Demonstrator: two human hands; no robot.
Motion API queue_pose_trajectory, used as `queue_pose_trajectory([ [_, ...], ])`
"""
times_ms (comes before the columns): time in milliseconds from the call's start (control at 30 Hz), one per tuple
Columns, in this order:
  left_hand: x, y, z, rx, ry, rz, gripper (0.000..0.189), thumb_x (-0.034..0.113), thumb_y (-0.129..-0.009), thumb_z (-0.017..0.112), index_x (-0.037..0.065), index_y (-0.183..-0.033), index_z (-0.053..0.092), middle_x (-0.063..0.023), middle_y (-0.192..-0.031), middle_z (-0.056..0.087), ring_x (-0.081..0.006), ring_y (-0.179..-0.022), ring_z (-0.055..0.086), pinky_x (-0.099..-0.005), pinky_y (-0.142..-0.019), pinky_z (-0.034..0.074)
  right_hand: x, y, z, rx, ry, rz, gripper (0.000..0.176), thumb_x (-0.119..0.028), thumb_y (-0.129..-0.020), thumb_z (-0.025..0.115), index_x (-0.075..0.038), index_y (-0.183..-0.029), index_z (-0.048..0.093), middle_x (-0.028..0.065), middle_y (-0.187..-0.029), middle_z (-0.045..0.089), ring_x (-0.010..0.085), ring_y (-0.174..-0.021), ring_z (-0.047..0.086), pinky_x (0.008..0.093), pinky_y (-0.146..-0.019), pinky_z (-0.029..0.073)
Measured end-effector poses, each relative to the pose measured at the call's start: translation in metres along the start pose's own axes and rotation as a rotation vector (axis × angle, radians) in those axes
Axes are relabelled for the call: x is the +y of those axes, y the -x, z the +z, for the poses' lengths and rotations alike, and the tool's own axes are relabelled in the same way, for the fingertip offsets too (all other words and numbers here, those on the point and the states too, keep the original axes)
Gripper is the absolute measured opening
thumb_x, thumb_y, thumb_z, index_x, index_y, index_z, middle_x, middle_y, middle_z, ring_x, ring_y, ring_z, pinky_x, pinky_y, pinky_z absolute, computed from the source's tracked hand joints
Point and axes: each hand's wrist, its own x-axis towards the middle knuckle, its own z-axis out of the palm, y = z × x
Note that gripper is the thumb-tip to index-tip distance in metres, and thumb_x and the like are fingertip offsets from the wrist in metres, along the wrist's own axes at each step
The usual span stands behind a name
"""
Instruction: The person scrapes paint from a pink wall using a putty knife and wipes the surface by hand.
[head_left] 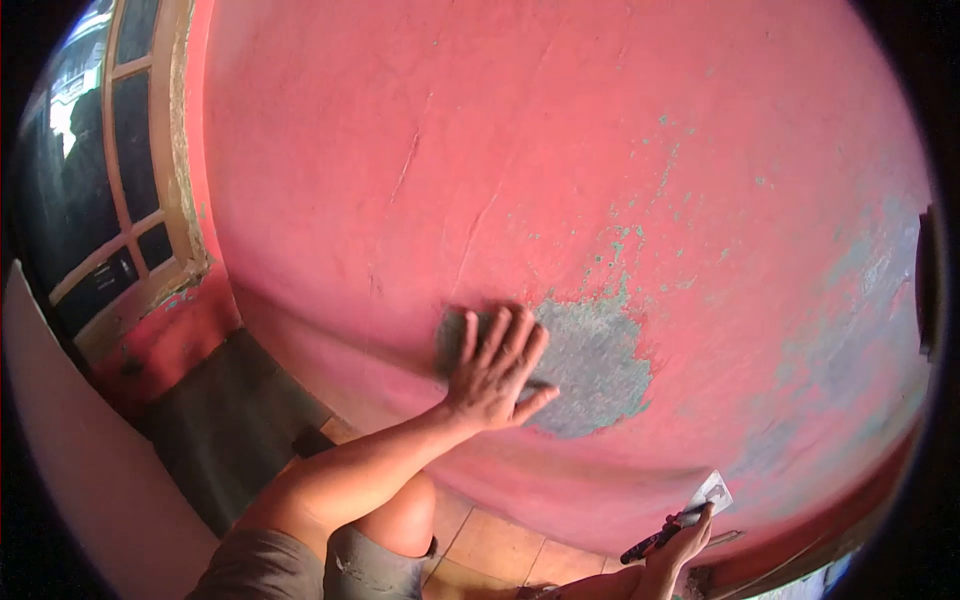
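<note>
Our left hand (495, 368) presses open-palmed on the bare patch (595, 365) of the wall (600, 150); our right hand (682, 550) grips a scraper (700, 505). We judge loose paint edges may crumble, letting the palm slip.

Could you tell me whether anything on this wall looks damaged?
Yes: red paint is gone from a grey patch at the left hand, green flecks speckle the wall above it, and thin cracks run higher up.

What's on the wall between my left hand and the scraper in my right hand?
In the head view, the grey peeled patch runs from under the left hand, then red paint continues down to the scraper held in the right hand.
</note>
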Motion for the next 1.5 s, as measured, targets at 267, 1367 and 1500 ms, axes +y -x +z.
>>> queue_pose_trajectory([
  [267, 0.04, 0.014, 0.013, -0.317, -0.042, 0.605, 0.077, 0.056, -0.101, 0.046, 0.022, -0.165, 0.02, 0.005, -0.17, 0.022, -0.0174, -0.156, 0.022, -0.0513, -0.127, 0.007, 0.003, 0.013, 0.004, -0.057, -0.044, -0.058, 0.036, -0.042, -0.101, 0.059, -0.007, -0.101, 0.06, 0.0032, -0.068, 0.053, 0.0157, -0.052, 0.054, 0.0285, -0.05, 0.045],
  [1367, 0.077, -0.013, -0.017, -0.112, 0.503, 0.538, 0.028, 0.023, -0.085, 0.081, 0.005, -0.107, 0.074, -0.0073, -0.099, 0.073, -0.024, -0.1, 0.071, -0.0367, -0.087, 0.058, 0.015, 0.0, -0.022, -0.361, -0.35, 0.026, 0.075, -0.07, -0.102, 0.034, -0.001, -0.119, 0.059, 0.0034, -0.062, 0.055, 0.013, -0.038, 0.045, 0.0253, -0.034, 0.034],
  [1500, 0.077, -0.014, -0.02, -0.14, 0.507, 0.501, 0.033, 0.026, -0.085, 0.081, 0.006, -0.11, 0.074, -0.0074, -0.101, 0.074, -0.0241, -0.101, 0.071, -0.0365, -0.088, 0.057, 0.01, 0.011, -0.014, -0.383, -0.186, -0.06, 0.081, -0.075, -0.1, 0.03, -0.001, -0.117, 0.06, 0.0007, -0.048, 0.044, 0.0125, -0.036, 0.04, 0.0253, -0.034, 0.03],
])
